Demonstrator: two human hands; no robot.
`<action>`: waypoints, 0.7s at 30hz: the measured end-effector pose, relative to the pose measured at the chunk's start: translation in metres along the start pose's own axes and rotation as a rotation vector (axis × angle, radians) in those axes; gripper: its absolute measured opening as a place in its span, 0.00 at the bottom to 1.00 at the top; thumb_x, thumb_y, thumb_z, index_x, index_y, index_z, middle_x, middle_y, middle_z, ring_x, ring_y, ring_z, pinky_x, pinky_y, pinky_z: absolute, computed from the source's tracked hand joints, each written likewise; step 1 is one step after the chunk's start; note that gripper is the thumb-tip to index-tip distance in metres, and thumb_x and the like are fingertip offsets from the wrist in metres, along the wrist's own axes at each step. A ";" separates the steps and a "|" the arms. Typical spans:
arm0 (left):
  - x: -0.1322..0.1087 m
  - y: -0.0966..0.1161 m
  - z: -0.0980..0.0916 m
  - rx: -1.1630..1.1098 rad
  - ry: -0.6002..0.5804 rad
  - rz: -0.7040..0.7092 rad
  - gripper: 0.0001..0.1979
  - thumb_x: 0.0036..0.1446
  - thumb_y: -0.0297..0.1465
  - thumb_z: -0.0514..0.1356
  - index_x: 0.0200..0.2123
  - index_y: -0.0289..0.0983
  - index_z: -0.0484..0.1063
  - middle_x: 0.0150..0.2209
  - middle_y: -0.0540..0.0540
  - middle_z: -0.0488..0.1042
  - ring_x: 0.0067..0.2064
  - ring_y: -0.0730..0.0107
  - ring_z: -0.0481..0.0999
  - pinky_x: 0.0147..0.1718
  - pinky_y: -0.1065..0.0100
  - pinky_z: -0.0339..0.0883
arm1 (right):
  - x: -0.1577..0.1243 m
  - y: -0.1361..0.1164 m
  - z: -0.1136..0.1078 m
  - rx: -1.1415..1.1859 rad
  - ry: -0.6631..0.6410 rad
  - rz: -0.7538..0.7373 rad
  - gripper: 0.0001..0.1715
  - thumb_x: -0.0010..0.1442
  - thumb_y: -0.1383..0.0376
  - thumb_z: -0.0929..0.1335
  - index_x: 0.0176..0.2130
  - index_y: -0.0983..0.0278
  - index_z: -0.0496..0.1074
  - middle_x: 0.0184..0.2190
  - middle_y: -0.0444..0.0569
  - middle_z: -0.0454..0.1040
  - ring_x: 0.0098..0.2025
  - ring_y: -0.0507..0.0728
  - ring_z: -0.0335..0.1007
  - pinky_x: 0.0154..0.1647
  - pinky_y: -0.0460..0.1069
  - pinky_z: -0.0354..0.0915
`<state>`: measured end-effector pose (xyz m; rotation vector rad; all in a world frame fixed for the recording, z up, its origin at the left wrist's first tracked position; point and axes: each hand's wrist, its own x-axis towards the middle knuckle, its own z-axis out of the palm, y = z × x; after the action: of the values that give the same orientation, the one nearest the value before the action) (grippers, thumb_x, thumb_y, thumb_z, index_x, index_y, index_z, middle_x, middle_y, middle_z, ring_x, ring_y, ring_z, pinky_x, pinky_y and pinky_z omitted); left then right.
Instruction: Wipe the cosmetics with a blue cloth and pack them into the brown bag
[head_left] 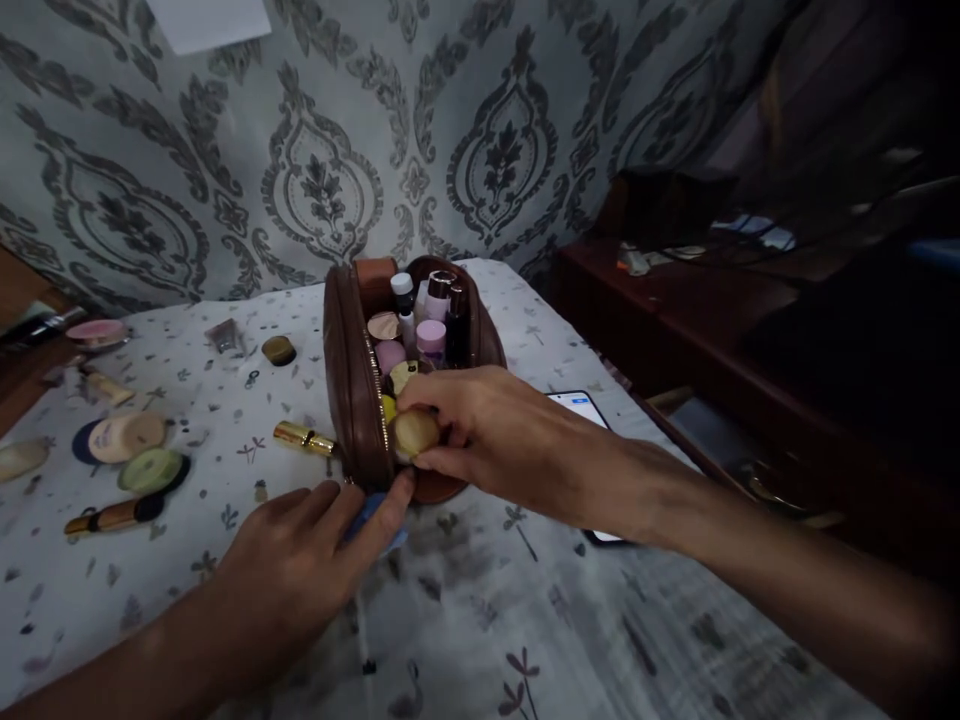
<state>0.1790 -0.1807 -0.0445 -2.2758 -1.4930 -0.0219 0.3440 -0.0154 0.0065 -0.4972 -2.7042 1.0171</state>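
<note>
A brown zip makeup bag (347, 370) stands open on the cloth-covered surface, packed with upright bottles and jars, among them a lilac-capped bottle (431, 340). At its front opening, my right hand (495, 430) pinches a small round yellowish jar (416, 433) between thumb and fingers. My left hand (315, 545) is at the bag's lower front corner, its index fingertip touching the edge. A crumpled blue cloth (390, 520) shows under and between its fingers; the thumb is hidden. Beside the bag's left side lies a gold lipstick tube (304, 438).
Left of the bag lie a brown-lidded pot (279, 350), a beige bottle (124, 438), a green round compact (154, 470), a gold-and-black tube (112, 516) and a pink compact (97, 334). A lit phone (581, 405) lies partly behind my right wrist. Dark red furniture (637, 320) stands at right.
</note>
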 end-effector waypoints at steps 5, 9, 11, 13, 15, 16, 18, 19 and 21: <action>-0.001 0.000 0.000 -0.037 0.034 0.018 0.28 0.58 0.19 0.45 0.63 0.30 0.58 0.30 0.47 0.69 0.30 0.66 0.70 0.27 0.67 0.66 | 0.026 0.003 -0.001 -0.109 -0.155 -0.097 0.07 0.52 0.74 0.69 0.32 0.65 0.71 0.29 0.43 0.72 0.30 0.51 0.66 0.30 0.45 0.55; -0.002 -0.002 0.000 -0.057 0.035 0.038 0.27 0.61 0.20 0.45 0.64 0.30 0.56 0.30 0.47 0.69 0.30 0.66 0.70 0.26 0.67 0.66 | 0.045 0.002 0.002 -0.214 -0.259 -0.090 0.04 0.51 0.73 0.70 0.27 0.66 0.70 0.23 0.43 0.69 0.26 0.50 0.63 0.26 0.45 0.53; -0.002 -0.003 0.000 -0.051 0.044 0.037 0.26 0.62 0.20 0.45 0.63 0.31 0.57 0.29 0.47 0.69 0.29 0.66 0.70 0.25 0.67 0.66 | 0.050 0.000 0.003 -0.227 -0.305 -0.101 0.05 0.50 0.72 0.70 0.25 0.67 0.70 0.22 0.42 0.68 0.25 0.49 0.61 0.25 0.45 0.52; -0.002 -0.004 0.000 -0.046 0.057 0.034 0.25 0.63 0.20 0.44 0.62 0.30 0.58 0.28 0.48 0.68 0.28 0.66 0.69 0.24 0.68 0.66 | 0.053 -0.002 0.004 -0.233 -0.343 -0.105 0.05 0.50 0.73 0.70 0.25 0.67 0.69 0.21 0.42 0.67 0.24 0.49 0.60 0.24 0.45 0.52; -0.001 -0.004 0.001 -0.049 0.080 0.034 0.24 0.63 0.20 0.45 0.61 0.30 0.59 0.27 0.49 0.68 0.27 0.66 0.70 0.23 0.68 0.65 | 0.055 -0.003 0.005 -0.250 -0.354 -0.106 0.04 0.50 0.73 0.70 0.25 0.67 0.70 0.21 0.42 0.68 0.24 0.49 0.59 0.24 0.45 0.53; -0.001 -0.004 0.001 -0.052 0.091 0.035 0.23 0.63 0.20 0.45 0.61 0.30 0.60 0.27 0.49 0.68 0.27 0.67 0.70 0.23 0.68 0.66 | 0.055 -0.003 0.006 -0.265 -0.357 -0.107 0.04 0.50 0.73 0.69 0.26 0.67 0.70 0.21 0.42 0.68 0.24 0.49 0.59 0.24 0.45 0.53; 0.000 -0.003 0.001 -0.066 0.103 0.040 0.23 0.63 0.20 0.46 0.61 0.29 0.60 0.29 0.48 0.69 0.28 0.67 0.71 0.24 0.67 0.67 | 0.057 -0.002 0.010 -0.298 -0.375 -0.121 0.03 0.50 0.74 0.69 0.27 0.68 0.71 0.22 0.43 0.69 0.25 0.49 0.58 0.25 0.45 0.54; 0.000 -0.003 0.001 -0.074 0.110 0.045 0.23 0.63 0.20 0.47 0.60 0.29 0.60 0.29 0.48 0.70 0.29 0.67 0.71 0.24 0.67 0.67 | 0.058 -0.002 0.012 -0.317 -0.390 -0.136 0.03 0.51 0.75 0.68 0.27 0.68 0.71 0.22 0.43 0.69 0.25 0.49 0.58 0.25 0.45 0.54; 0.001 -0.003 0.000 -0.087 0.116 0.053 0.22 0.63 0.20 0.48 0.59 0.29 0.61 0.30 0.47 0.71 0.29 0.66 0.72 0.25 0.67 0.67 | 0.060 -0.001 0.017 -0.363 -0.427 -0.169 0.05 0.51 0.77 0.68 0.27 0.69 0.71 0.23 0.43 0.69 0.25 0.49 0.56 0.26 0.45 0.54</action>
<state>0.1772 -0.1790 -0.0434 -2.3386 -1.3972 -0.2045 0.2835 -0.0036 -0.0014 -0.1052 -3.2650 0.6458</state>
